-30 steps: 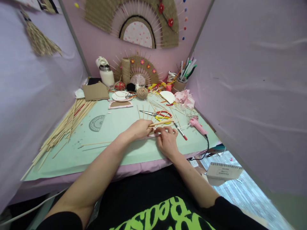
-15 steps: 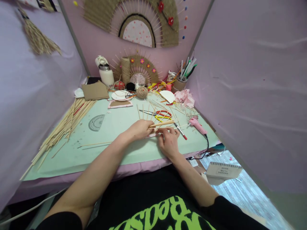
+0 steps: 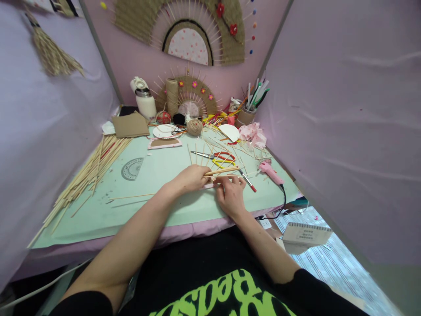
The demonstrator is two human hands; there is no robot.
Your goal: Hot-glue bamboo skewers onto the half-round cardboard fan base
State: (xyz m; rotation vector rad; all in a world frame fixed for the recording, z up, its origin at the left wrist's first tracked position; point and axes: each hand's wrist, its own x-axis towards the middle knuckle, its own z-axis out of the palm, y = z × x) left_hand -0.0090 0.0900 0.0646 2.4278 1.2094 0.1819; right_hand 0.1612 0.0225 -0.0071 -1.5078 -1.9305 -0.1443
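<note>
Tan sticks point(image 3: 225, 170), thin, sm. bunch: held in L. hand point(image 3: 196, 177), fingers closed round near end, far end pointed R. twd. red-ended pen point(image 3: 247, 181). R. hand point(image 3: 231, 193): half-curled, fingertips laid at pink-edged piece point(image 3: 208, 186); whether it is gripped cannot be told. Said piece: set nr. front of green-covered desk point(image 3: 194, 210), btwn. hands, mostly hidden by them. Red/yellow-handled tool point(image 3: 223, 156), qty. 1: laid just beyond hands, crossed by loose sticks. Glue gun point(image 3: 271, 172), pink, w/ black cord: placed to R. of pen. Protractor point(image 3: 132, 169), clear: laid flat, L. side. Stick pile point(image 3: 87, 175), lg.: heaped far L. Twine ball point(image 3: 194, 127), qty. 1: kept at back, approx. ctr.
</note>
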